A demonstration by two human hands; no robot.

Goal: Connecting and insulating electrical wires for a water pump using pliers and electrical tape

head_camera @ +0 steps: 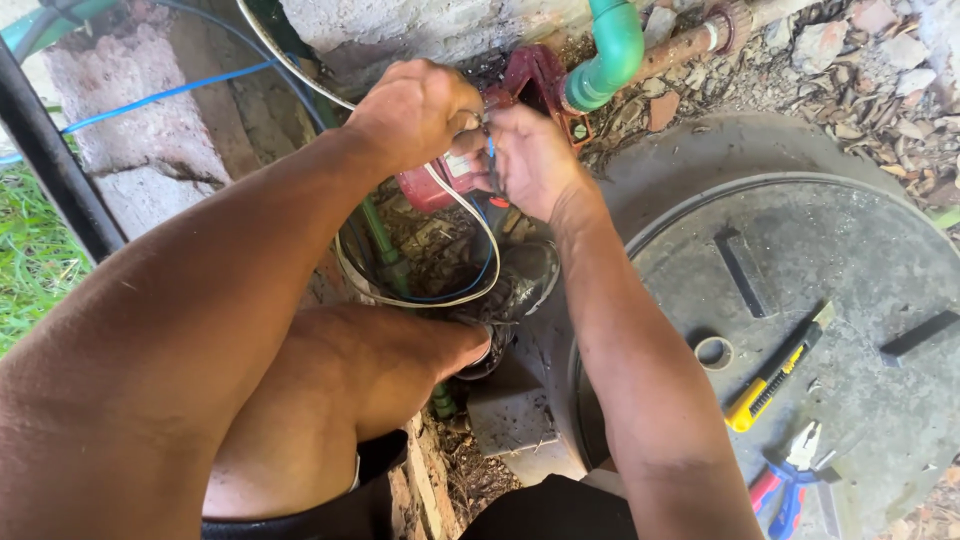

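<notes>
Both our left hand (415, 110) and right hand (530, 160) close on the white cable (470, 215) just above the red pump (430, 185), below the green pipe (610, 55).

1. A yellow utility knife (778, 368) lies on the round concrete cover (860, 260).
2. Pliers with red and blue handles (790, 480) lie just below the knife on the same cover.
3. A green pipe elbow (608, 55) joins a rusty pipe (690, 42).
4. Grass (30, 260) grows at the left edge.
5. Rubble and dry leaves (880, 80) lie at the upper right.
</notes>
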